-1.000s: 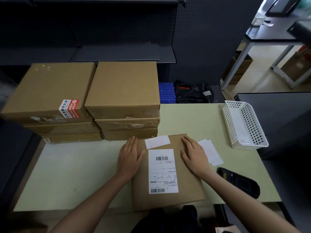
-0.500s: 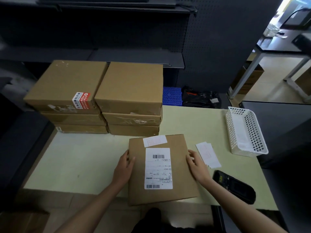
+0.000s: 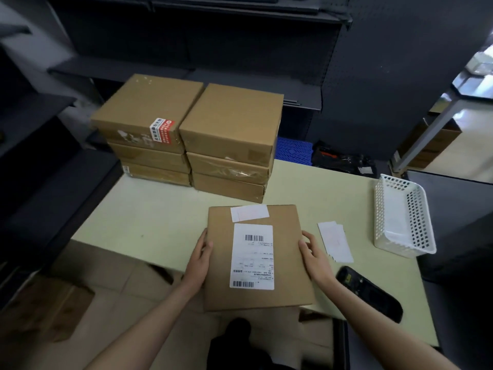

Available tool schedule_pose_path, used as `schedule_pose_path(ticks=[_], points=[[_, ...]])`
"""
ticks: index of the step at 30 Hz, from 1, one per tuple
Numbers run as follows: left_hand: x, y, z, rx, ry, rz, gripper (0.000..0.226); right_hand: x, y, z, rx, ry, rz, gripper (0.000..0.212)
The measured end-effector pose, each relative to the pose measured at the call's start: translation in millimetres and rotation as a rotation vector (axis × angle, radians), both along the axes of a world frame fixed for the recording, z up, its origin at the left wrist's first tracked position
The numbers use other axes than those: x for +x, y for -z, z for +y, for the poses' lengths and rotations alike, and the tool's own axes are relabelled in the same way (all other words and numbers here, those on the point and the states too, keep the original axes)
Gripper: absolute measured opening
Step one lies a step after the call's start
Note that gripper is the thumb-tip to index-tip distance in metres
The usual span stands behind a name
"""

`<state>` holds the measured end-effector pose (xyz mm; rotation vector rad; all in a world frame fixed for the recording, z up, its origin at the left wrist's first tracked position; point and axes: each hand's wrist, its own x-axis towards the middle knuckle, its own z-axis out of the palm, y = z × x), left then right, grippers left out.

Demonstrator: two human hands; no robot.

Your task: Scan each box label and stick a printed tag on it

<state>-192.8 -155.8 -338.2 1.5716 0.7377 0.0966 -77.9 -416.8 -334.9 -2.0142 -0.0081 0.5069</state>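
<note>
A flat brown box (image 3: 288,263) lies at the table's near edge, overhanging it toward me. On its top are a white shipping label (image 3: 252,256) with barcodes and a small white tag (image 3: 249,212) stuck near the far edge. My left hand (image 3: 198,260) grips the box's left side, thumb on top. My right hand (image 3: 314,259) grips its right side the same way. A black handheld scanner (image 3: 369,292) lies on the table to the right of my right forearm. Loose white printed tags (image 3: 334,244) lie just right of the box.
Two stacks of brown boxes (image 3: 186,137) stand at the table's far left. A white perforated basket (image 3: 402,217) sits at the right edge. The pale green table (image 3: 149,217) has bare surface left of the held box. Dark shelving stands behind; cardboard lies on the floor at left.
My hands slid from lying flat on the box top to gripping its two sides. The box has come toward me, past the table's near edge. The view has shifted left.
</note>
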Motion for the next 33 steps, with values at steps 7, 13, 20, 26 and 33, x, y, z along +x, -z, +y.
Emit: schedule_pose_path(ticks=[7,13,20,26,33], points=[[-14,-55,10,0.057,-0.146,-0.196,0.04,10,-44,25,0.158,-0.07,-0.105,0.028],[-36,-99,35,0.163,-0.289,-0.238,0.043,18,-91,72,0.266,-0.192,-0.224,0.03],[-82,-134,65,0.194,-0.51,-0.274,0.026,3,-121,139,0.376,-0.342,-0.264,0.03],[-145,-150,108,0.225,-0.67,-0.344,0.039,-27,-131,212,0.365,-0.513,-0.253,0.03],[-240,-169,154,0.265,-0.782,-0.342,0.038,-97,-153,307,0.378,-0.717,-0.218,0.028]])
